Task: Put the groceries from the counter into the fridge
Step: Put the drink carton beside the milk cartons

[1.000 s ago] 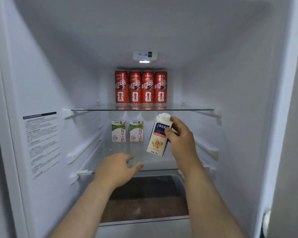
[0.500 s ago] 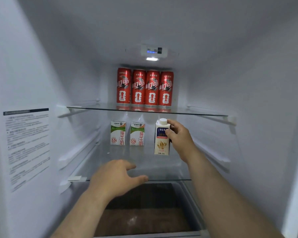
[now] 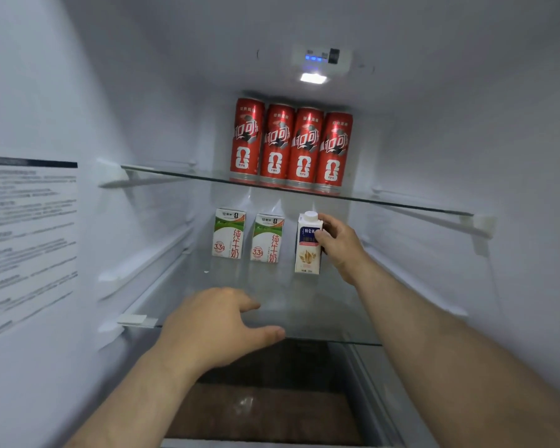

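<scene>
The right hand (image 3: 338, 242) reaches far forward, fingers curled in a grip. The left hand (image 3: 219, 328) hovers lower, palm down, fingers loosely spread.

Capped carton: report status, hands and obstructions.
Right hand gripping capped carton, upright on lower glass shelf beside two milk cartons. Left hand open, empty, at shelf front. Nothing in the way.

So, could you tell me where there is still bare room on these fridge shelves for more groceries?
Upper glass shelf: free left of the four red cans. Lower glass shelf: free in front of the two green milk cartons and the tall carton held by the right hand. The back row there is crowded.
</scene>
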The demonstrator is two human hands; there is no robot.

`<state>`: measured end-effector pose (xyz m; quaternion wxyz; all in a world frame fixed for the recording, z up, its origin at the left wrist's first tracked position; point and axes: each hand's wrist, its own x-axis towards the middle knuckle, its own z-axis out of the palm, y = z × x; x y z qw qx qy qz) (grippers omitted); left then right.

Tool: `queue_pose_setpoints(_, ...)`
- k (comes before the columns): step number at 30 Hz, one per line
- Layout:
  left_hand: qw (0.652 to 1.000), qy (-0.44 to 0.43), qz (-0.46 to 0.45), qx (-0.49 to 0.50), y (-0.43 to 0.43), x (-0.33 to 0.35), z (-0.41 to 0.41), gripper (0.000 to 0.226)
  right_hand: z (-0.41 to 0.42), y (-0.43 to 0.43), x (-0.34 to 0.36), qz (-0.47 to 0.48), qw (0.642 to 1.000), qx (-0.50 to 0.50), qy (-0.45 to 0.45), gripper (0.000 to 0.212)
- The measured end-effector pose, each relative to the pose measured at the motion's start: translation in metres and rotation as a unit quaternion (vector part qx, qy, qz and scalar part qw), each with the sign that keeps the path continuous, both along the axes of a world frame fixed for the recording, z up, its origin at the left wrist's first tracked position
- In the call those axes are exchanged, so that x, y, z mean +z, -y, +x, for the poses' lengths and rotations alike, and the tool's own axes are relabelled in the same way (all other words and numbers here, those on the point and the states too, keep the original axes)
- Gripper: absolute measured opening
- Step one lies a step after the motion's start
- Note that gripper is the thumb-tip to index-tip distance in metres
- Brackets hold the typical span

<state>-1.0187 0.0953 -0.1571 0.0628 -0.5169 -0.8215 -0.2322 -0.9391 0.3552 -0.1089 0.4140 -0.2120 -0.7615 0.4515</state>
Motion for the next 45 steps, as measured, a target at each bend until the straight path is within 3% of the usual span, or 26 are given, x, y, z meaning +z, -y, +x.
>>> queue_pose_setpoints(7, 1.000, -0.012, -0.009, 0.005, 0.000, 0.002, 0.002, 0.073, -0.008, -0.019, -0.003, 0.000, 1.000, -0.002, 0.027, 0.042)
queue_pose_setpoints(14, 1.000, -0.012, -0.020, 0.017, -0.004, 0.000, -0.001, 0.085, -0.020, -0.023, 0.002, 0.042, 0.994, -0.013, 0.100, 0.074)
queue_pose_setpoints(38, 0.999, -0.015, -0.032, 0.018, -0.004, 0.004, 0.003, 0.081, -0.033, -0.019, -0.001, 0.135, 0.978, -0.079, 0.138, 0.070)
queue_pose_setpoints(45, 0.999, 0.005, -0.036, 0.003, -0.002, 0.004, -0.001, 0.086, -0.023, -0.006, 0.008, 0.141, 0.972, -0.122, 0.142, 0.079)
